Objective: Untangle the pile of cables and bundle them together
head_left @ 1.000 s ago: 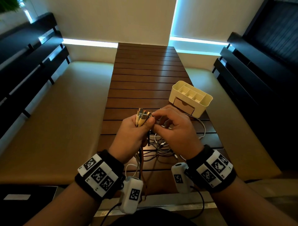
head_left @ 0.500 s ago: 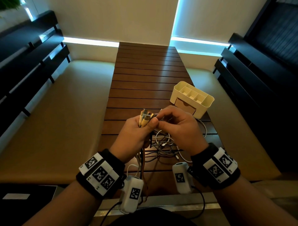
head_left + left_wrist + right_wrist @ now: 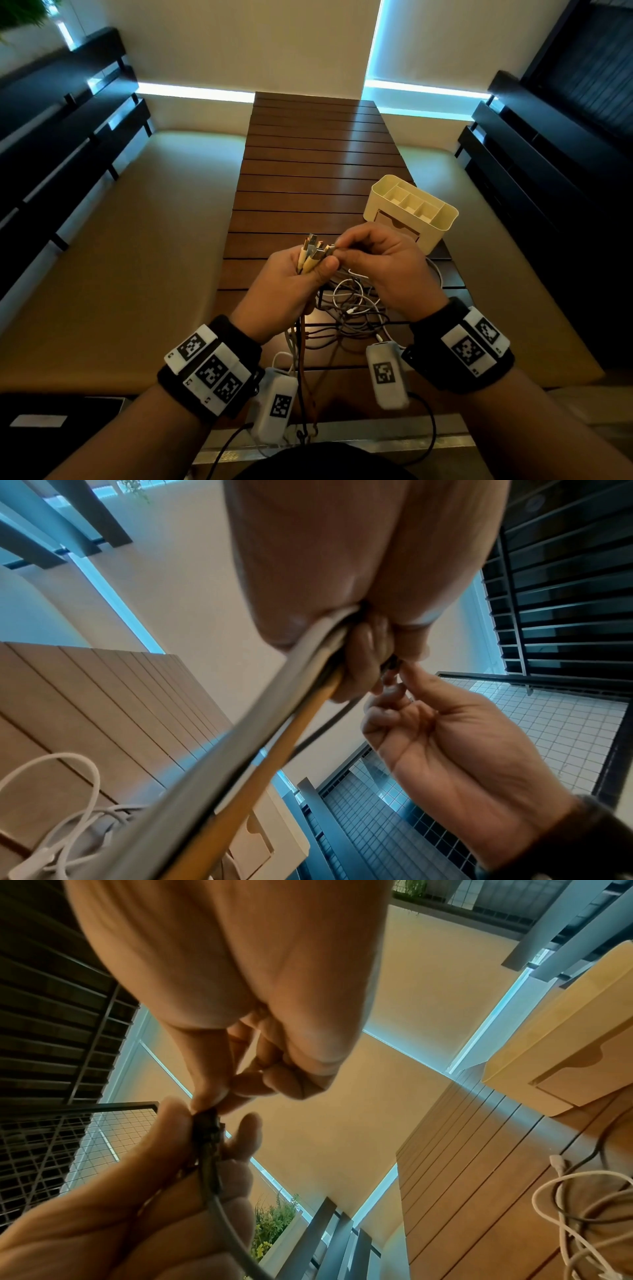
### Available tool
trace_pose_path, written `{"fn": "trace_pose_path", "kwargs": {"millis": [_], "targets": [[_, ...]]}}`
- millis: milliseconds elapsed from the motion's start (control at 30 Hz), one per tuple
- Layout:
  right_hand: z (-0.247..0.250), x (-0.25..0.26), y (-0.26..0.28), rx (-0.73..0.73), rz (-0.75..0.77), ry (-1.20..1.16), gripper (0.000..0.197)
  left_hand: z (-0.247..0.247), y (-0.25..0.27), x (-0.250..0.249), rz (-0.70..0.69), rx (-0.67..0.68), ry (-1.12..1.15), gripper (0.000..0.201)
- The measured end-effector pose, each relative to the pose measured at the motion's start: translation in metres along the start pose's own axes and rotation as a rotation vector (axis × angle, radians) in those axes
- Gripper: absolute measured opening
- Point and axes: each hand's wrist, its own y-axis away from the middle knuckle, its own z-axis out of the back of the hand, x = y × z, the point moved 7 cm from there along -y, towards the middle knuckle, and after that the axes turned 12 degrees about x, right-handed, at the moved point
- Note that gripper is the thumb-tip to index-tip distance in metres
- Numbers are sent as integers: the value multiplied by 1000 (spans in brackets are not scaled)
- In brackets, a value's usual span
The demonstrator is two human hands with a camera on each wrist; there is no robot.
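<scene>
the left hand (image 3: pixel 291 274) is raised above the near end of the slatted wooden table (image 3: pixel 318 164), fingers curled round a bunch of cable ends (image 3: pixel 312 253) whose plugs stand up out of the fist, thumb pressed across them; the cords trail down from under the palm toward the person; from the left wrist view a white, a grey and a yellow cord (image 3: pixel 240 750) run out of the grip side by side; the right hand (image 3: pixel 383 267) is just beside the left, thumb and forefinger pinching one plug (image 3: pixel 330 248) at the right edge of the bunch, the other fingers curled in; the right wrist view shows those fingertips (image 3: pixel 209 1099) meeting on the dark connector at the top of the held bunch; the rest of the cables (image 3: pixel 352 308) lie in a loose tangle of white, grey and dark loops on the table under and between the wrists; a cream organiser box (image 3: pixel 411 212) with compartments and a small drawer stands on the table just beyond the right hand.
</scene>
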Motion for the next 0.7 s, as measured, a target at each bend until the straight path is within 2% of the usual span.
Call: {"fn": "trace_pose_path", "kwargs": {"millis": [233,400,500,633,700], "targets": [[2,-10,0,-29,0,95,10,1,-3,-1,1,30,-106,6],[0,-9,1,-33,-6,61,15,2,-6,-8,-53,-18,-298,6],[1,-9,0,-39,-21,39,16,-1,-6,-12,-101,-68,-410,23],[3,-8,2,-56,-20,35,13,0,-7,-6,-76,-93,-438,38],[4,-10,2,-69,-28,37,12,4,-8,-1,-55,-95,-557,51]]}}
